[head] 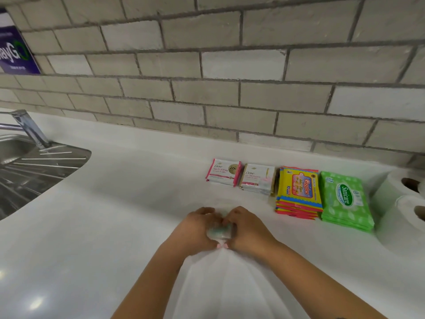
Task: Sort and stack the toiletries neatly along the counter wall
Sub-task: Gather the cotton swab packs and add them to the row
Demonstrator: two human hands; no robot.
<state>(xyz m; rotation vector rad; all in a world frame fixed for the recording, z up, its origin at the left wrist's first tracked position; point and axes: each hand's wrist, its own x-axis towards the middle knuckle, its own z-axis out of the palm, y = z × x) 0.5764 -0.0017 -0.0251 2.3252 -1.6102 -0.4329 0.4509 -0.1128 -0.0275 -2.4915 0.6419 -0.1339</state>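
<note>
Both hands meet at the middle of the white counter [115, 215], the left hand [195, 229] and right hand [247, 229] pressed together around a small blurred packet [218, 231] with a greenish tint. Beyond the hands, toward the tiled wall [207, 65], sit two stacks of shampoo sachets [223, 172]. Further right lie yellow wipes [297, 191], green wipes [345, 201] and toilet rolls [400, 199]. A sink [27, 162] lies far to the left.

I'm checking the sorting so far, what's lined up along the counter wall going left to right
Pink Dove sachets → gold Dove sachets → yellow Giggles wipes stack → green Sanicare wipes stack → toilet paper rolls.
</note>
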